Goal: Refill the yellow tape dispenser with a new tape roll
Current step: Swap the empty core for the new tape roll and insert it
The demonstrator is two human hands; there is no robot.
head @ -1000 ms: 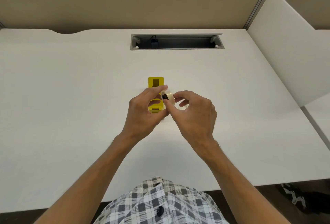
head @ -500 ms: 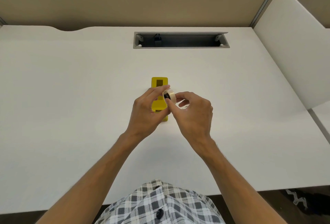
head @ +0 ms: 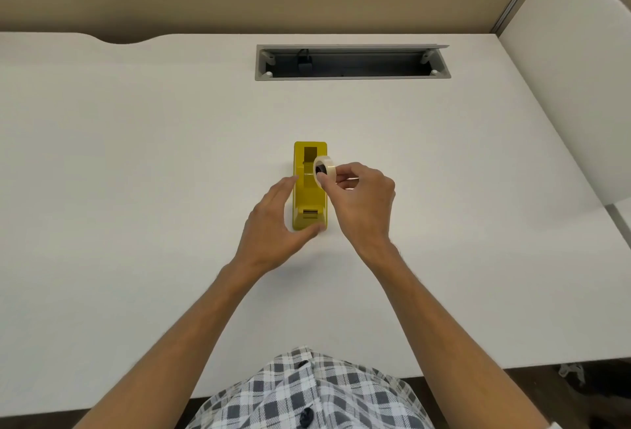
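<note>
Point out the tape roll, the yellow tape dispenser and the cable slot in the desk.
tape roll (head: pixel 328 167), head view, on its pale outer band.
yellow tape dispenser (head: pixel 310 193), head view, on its flat top face.
cable slot (head: pixel 351 77), head view, on its grey front rim.

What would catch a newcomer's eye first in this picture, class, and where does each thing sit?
The bright yellow tape dispenser stands out at the middle of the white desk. Over its far end the right hand pinches a pale tape roll, not yet seated in the slot, while the left hand cups the dispenser's near left side. Farther back, a grey cable slot is cut into the desk.
</note>
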